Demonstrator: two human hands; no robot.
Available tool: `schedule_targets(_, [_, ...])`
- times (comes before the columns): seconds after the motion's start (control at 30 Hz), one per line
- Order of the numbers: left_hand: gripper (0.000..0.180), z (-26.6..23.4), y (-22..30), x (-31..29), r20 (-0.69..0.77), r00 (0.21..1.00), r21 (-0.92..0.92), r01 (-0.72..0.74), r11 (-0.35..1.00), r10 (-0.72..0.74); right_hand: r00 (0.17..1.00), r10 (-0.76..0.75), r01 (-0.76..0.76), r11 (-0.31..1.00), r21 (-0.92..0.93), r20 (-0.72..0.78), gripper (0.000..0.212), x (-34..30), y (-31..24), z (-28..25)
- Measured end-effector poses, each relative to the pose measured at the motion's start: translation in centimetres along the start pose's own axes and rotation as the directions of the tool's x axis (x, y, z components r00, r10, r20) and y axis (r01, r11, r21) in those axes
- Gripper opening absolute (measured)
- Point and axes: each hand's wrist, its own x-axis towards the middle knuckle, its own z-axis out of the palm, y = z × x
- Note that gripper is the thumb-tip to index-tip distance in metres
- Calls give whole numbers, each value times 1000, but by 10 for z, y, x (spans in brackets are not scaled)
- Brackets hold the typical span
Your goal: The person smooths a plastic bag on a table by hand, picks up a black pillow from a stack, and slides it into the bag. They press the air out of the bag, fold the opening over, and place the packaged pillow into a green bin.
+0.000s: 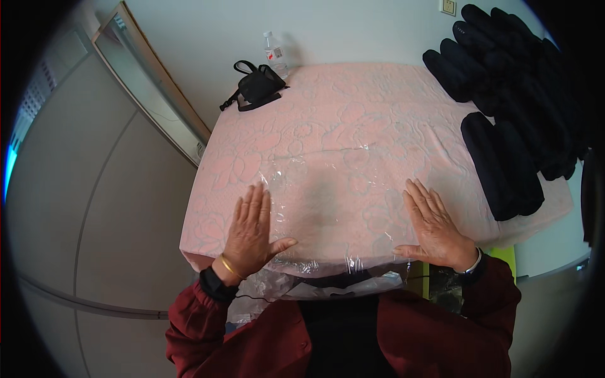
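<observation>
Clock directions are read from the middle of the clear plastic film (324, 211), which lies flat on the pink cover (378, 94) of the desk, its glints reaching the near edge at six o'clock. The left hand (249, 230), at nine o'clock, and the right hand (435, 230), at three, are spread wide, thumbs turned inward, grasping nothing. Flat palms either side presumably suit a thin sheet that wrinkles easily; how firmly they press, one cannot tell. The black pouch (257, 88) and clear bottle (275, 57), near eleven o'clock, and the dark padded bundles (501, 164), between one and three, stand apart from the film, an arrangement that seems to leave the hands room.
</observation>
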Motion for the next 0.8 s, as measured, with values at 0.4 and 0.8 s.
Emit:
schedule_targets(0.4, [111,72,48,72,262,899,-229,-297,927,352,962,-175,192,979,-64,209,108,84,5,35])
schedule_targets(0.8, [113,56,-87,54,450,881,-28,180,983,-148,954,-170,190,980,-57,248,104,75,29,31])
